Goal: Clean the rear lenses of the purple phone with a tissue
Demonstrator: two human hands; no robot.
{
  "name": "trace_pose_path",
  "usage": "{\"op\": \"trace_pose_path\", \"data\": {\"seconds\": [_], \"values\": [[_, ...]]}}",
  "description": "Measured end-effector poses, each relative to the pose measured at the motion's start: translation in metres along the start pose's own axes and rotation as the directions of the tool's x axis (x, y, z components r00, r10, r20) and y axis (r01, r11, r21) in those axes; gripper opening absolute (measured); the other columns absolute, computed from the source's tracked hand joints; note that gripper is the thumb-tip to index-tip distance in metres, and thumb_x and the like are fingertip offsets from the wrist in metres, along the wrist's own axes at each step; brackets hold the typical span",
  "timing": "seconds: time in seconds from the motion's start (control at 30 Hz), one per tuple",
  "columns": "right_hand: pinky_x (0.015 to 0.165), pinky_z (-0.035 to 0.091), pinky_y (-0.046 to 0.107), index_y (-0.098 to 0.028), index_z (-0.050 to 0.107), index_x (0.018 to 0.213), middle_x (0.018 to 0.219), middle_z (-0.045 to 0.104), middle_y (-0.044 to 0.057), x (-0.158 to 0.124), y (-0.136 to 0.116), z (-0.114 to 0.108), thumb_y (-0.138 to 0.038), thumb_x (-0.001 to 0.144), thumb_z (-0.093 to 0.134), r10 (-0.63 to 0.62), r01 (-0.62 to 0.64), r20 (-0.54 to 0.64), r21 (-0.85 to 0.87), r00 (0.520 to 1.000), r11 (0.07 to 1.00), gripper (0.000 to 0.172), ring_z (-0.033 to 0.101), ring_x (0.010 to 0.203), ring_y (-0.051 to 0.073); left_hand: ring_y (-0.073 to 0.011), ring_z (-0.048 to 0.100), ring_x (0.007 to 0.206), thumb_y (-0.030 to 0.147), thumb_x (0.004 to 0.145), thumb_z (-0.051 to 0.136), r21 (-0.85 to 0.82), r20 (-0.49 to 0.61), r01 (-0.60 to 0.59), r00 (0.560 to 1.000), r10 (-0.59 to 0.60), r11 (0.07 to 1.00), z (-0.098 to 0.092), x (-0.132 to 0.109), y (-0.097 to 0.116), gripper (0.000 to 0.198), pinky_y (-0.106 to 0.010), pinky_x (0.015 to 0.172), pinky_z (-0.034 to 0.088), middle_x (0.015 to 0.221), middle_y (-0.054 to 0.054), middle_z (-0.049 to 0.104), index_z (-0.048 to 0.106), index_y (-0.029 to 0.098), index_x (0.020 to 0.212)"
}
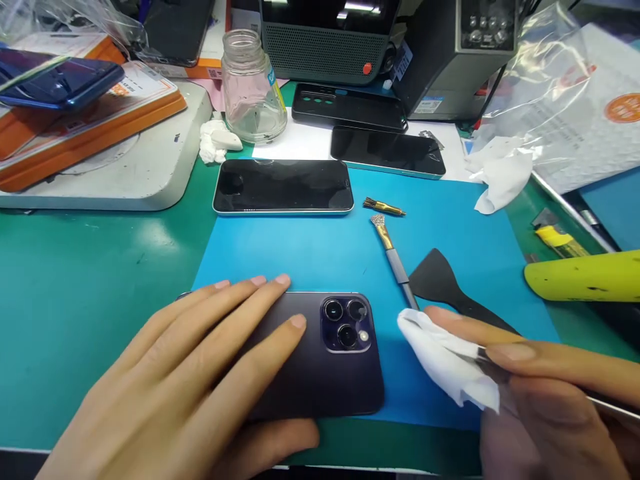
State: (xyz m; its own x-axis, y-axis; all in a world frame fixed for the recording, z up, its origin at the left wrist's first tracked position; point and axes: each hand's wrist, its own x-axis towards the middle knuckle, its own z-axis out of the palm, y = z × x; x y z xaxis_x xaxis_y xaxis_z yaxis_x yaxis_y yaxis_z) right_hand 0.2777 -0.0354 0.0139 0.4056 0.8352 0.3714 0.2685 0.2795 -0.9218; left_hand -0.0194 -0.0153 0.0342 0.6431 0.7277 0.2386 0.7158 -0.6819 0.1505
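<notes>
A dark purple phone (320,387) lies on its face, its triple camera (346,323) turned up at the right end. My left hand (200,373) rests across its back, fingertips near the far edge and thumb along the near edge. To the right of the phone, my right hand (560,387) pinches a thin metal tool that looks like tweezers, mostly hidden by the fingers. A white tissue (440,360) is folded at the tool's tip, apart from the phone. Beyond the tissue lie a grey-handled brush (395,260) and a black spatula-like scraper (440,280).
The blue mat (280,240) also carries a face-up phone (283,187) and a brass brush head (384,207). Behind stand a glass jar (255,100), another phone (387,152) and a black case (350,107). A yellow-green handle (585,277) juts in from the right.
</notes>
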Motion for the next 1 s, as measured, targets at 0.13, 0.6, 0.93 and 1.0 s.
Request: {"op": "trace_pose_path", "data": {"seconds": [0.13, 0.6, 0.93, 1.0], "values": [[0.095, 0.075, 0.045, -0.033, 0.086, 0.097, 0.096, 0.085, -0.004, 0.004, -0.026, 0.022, -0.025, 0.099, 0.082, 0.093, -0.092, -0.055, 0.027, 0.994, 0.995, 0.01, 0.086, 0.1, 0.027, -0.0333, 0.031, 0.166, 0.083, 0.095, 0.066, 0.0, 0.034, 0.052, 0.998, -0.052, 0.999, -0.007, -0.006, -0.016, 0.104, -0.048, 0.144, 0.014, 0.183, 0.006, 0.029, 0.031, 0.025, 0.174], [0.088, 0.072, 0.022, -0.027, 0.084, 0.102, 0.106, 0.088, -0.001, 0.005, -0.026, 0.022, -0.026, 0.106, 0.075, 0.141, -0.146, 0.069, 0.069, 0.988, 0.987, 0.01, 0.086, 0.104, 0.022, -0.0352, 0.045, 0.145, 0.053, 0.103, 0.072, -0.2, 0.02, 0.152, 0.988, -0.151, 0.968, -0.012, -0.008, -0.028, 0.071, -0.056, 0.123, 0.032, 0.159, -0.004, 0.052, 0.04, 0.04, 0.165], [0.096, 0.064, 0.01, -0.036, 0.084, 0.103, 0.106, 0.087, -0.01, 0.002, -0.032, 0.02, -0.026, 0.109, 0.071, 0.086, -0.067, 0.263, -0.082, 0.961, 0.994, 0.018, 0.085, 0.099, 0.009, -0.0263, 0.044, 0.15, 0.066, 0.101, 0.071, -0.227, 0.063, 0.184, 0.983, -0.174, 0.956, -0.008, -0.006, -0.031, 0.06, -0.043, 0.122, 0.038, 0.164, 0.006, 0.05, 0.052, 0.043, 0.154], [0.097, 0.062, 0.009, -0.036, 0.084, 0.102, 0.105, 0.087, -0.011, 0.004, -0.034, 0.021, -0.025, 0.109, 0.07, 0.059, -0.025, 0.285, -0.119, 0.957, 0.993, 0.019, 0.085, 0.098, 0.008, -0.027, 0.046, 0.149, 0.067, 0.101, 0.071, -0.224, 0.068, 0.193, 0.981, -0.182, 0.955, -0.007, -0.005, -0.031, 0.06, -0.045, 0.121, 0.039, 0.164, 0.005, 0.052, 0.053, 0.044, 0.153]]}}
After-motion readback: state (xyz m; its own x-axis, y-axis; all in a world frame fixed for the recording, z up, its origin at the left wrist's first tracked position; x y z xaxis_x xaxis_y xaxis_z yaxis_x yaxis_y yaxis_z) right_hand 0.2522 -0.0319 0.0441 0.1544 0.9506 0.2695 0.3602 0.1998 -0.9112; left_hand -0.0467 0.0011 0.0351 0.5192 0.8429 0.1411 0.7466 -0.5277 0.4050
